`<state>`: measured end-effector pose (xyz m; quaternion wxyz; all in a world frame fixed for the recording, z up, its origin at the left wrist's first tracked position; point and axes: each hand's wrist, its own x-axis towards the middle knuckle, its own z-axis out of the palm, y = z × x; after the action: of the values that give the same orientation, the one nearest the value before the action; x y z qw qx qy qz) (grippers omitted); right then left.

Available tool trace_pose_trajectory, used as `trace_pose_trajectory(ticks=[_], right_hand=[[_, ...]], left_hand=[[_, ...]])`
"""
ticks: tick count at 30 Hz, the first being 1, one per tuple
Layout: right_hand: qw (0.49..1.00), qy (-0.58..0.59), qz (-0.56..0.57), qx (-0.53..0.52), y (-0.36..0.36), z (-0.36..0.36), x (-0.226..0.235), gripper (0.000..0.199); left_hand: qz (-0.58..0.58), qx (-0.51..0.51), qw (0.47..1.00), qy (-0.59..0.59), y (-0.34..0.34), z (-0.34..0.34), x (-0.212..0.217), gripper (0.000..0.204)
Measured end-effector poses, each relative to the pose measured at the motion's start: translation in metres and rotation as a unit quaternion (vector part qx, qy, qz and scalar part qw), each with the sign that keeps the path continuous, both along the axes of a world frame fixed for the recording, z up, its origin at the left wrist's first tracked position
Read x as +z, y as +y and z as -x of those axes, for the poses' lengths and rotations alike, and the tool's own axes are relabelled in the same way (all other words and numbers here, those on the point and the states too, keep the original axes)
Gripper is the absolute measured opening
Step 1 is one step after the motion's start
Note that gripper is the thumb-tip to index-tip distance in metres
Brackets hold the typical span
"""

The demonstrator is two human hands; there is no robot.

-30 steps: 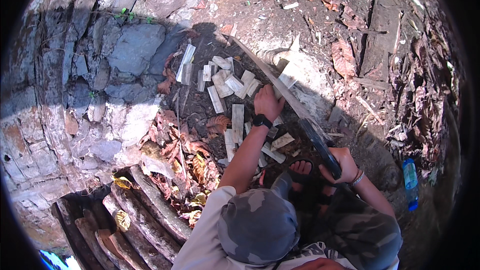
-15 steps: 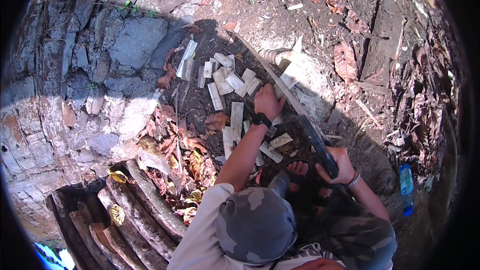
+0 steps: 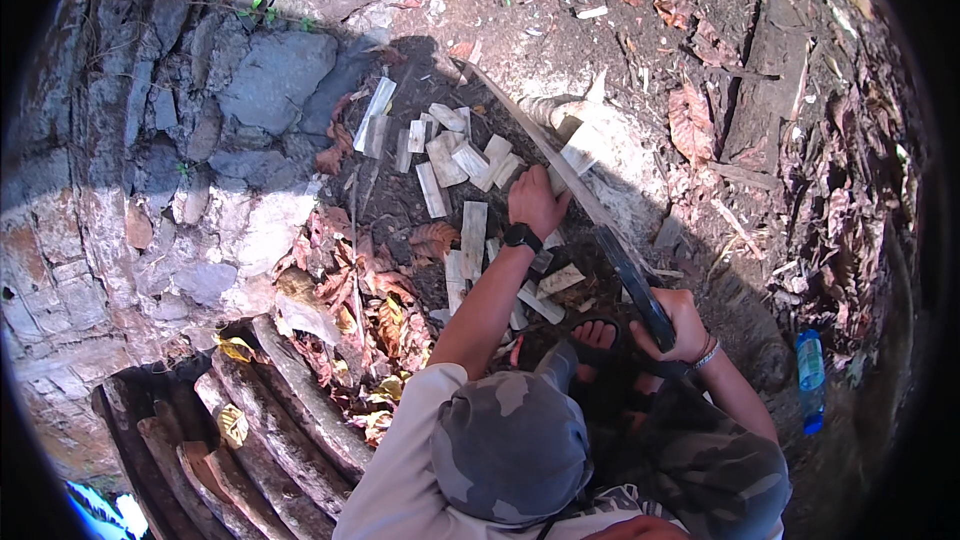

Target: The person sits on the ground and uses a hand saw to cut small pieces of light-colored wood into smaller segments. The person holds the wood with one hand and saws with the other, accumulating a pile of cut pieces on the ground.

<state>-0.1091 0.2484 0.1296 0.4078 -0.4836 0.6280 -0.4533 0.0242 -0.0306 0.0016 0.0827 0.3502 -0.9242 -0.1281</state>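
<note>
My right hand [image 3: 684, 325] is closed round the dark handle of a machete [image 3: 540, 140]. Its long blade slants up and left, across a pale piece of wood [image 3: 577, 152]. That piece rests by a sunlit, whitish chopping log [image 3: 625, 170]. Fingers curled, my left hand [image 3: 537, 202] grips the near end of the piece, close beside the blade; its fingertips are partly hidden. A dark watch is on the left wrist. Split wood pieces [image 3: 446, 160] lie scattered on the soil left of my left hand, and more wood pieces [image 3: 473, 230] lie below it.
Long logs [image 3: 290, 410] are stacked at the lower left, beside dry leaves [image 3: 395, 325]. A stone wall [image 3: 275, 80] rises on the left. At the right lies a blue plastic bottle [image 3: 811, 380]. My sandalled foot [image 3: 595, 332] is close under the machete handle.
</note>
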Motion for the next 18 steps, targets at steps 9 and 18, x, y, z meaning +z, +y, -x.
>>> trace_pose_trajectory(ticks=[9, 18], right_hand=[[1.000, 0.009, 0.013, 0.000, 0.078, -0.011, -0.005, 0.015], [1.000, -0.002, 0.007, -0.012, 0.016, 0.001, -0.006, 0.019]], left_hand=[[0.021, -0.001, 0.999, 0.025, 0.000, 0.002, 0.001, 0.045], [-0.014, 0.010, 1.000, -0.007, -0.002, 0.002, 0.002, 0.044]])
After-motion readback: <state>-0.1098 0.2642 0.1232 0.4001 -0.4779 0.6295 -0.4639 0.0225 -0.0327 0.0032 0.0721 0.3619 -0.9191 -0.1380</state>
